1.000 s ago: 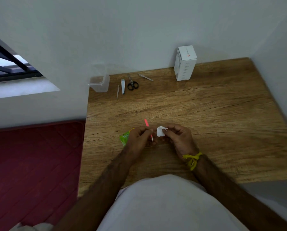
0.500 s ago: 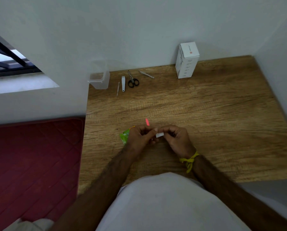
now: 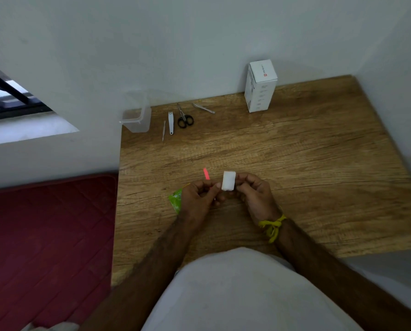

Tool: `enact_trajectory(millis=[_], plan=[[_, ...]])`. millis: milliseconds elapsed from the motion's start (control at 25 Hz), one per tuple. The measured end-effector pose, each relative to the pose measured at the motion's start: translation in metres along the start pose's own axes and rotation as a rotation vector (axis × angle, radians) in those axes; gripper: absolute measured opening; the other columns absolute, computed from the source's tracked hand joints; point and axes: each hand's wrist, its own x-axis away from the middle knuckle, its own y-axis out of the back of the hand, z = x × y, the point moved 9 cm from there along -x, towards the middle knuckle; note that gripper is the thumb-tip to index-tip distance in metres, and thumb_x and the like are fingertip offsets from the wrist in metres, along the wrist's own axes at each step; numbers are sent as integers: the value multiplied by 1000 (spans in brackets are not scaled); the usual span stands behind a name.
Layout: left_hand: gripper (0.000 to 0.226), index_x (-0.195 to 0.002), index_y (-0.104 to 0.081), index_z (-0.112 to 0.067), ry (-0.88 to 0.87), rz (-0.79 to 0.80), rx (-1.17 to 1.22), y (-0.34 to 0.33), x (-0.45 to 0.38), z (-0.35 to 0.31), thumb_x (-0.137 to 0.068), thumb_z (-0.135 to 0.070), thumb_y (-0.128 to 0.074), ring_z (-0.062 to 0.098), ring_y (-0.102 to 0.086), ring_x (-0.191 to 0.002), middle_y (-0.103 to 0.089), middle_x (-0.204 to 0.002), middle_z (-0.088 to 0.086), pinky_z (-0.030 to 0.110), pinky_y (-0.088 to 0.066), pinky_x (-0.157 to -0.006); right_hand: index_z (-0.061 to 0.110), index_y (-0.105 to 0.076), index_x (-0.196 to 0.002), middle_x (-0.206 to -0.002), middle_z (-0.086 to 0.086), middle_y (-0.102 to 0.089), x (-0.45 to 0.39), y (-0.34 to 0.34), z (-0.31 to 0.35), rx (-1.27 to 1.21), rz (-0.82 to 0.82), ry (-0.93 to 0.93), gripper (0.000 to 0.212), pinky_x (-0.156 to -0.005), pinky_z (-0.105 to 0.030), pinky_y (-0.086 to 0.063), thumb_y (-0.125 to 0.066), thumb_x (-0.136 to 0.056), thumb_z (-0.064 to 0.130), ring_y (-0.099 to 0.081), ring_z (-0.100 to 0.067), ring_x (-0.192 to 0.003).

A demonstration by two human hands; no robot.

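Observation:
Over the near middle of the wooden table (image 3: 307, 163), both hands meet. My left hand (image 3: 199, 199) grips a thin pink stick (image 3: 206, 173) that pokes up and away from its fingers. A small white folded pad (image 3: 228, 180) stands upright between the hands; my right hand (image 3: 254, 194) pinches its right side and my left thumb touches its lower left edge. A green packet (image 3: 175, 200) lies on the table, partly hidden under my left hand. A yellow thread is tied round my right wrist.
At the back by the wall lie a clear plastic container (image 3: 136, 115), a thin metal tool (image 3: 163, 130), a nail clipper (image 3: 171, 123), small black-handled scissors (image 3: 184, 117) and tweezers (image 3: 203, 108). A white box (image 3: 260, 87) stands upright. A red mat (image 3: 49, 235) lies left of the table.
The white pad was nearly hidden between the fingers half a second ago; now it stands upright and plainly visible. Both hands stay at the same spot.

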Motion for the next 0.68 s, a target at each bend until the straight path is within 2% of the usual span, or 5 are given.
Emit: enact_trajectory(millis=[120, 240, 400, 520, 680], plan=[[15, -102, -72, -3, -12, 13, -14, -4, 1, -1, -94, -14, -65, 17, -67, -64, -74, -77, 17, 21, -55, -59, 16, -73, -91, -87, 2, -74, 5, -2, 8, 90, -6, 45, 31, -75, -22, -56, -54, -91, -9, -70, -7, -84], [15, -98, -72, -7, 9, 2, 36, -3, 2, -1, -98, -15, -60, 22, -68, -67, -74, -78, 17, 22, -55, -59, 16, -72, -93, -89, 6, -73, 6, -3, 12, 129, -7, 66, 30, -72, -17, -54, -54, -92, -7, -69, -1, -83], [7, -96, -73, -9, 31, 31, 41, -4, 3, -5, -92, -12, -68, 14, -71, -66, -75, -77, 13, 21, -57, -58, 15, -72, -96, -94, 2, -74, 3, -3, 10, 95, 3, 56, 31, -79, -23, -57, -52, -92, -8, -70, -8, -89], [13, -95, -73, -7, 83, -11, 50, -1, 1, 0, -83, -3, -76, 19, -71, -66, -75, -78, 16, 24, -59, -60, 14, -73, -96, -96, -3, -73, 2, -3, 6, 125, 24, 71, 31, -80, -26, -56, -51, -93, -9, -70, -10, -89], [12, -91, -73, -7, 110, -47, 101, 2, 0, 4, -81, -1, -77, 20, -70, -62, -74, -77, 20, 23, -57, -56, 11, -71, -108, -109, -14, -72, 1, -4, -2, -32, 108, 1, 22, -85, -36, -57, -55, -95, 11, -70, -25, -101]])
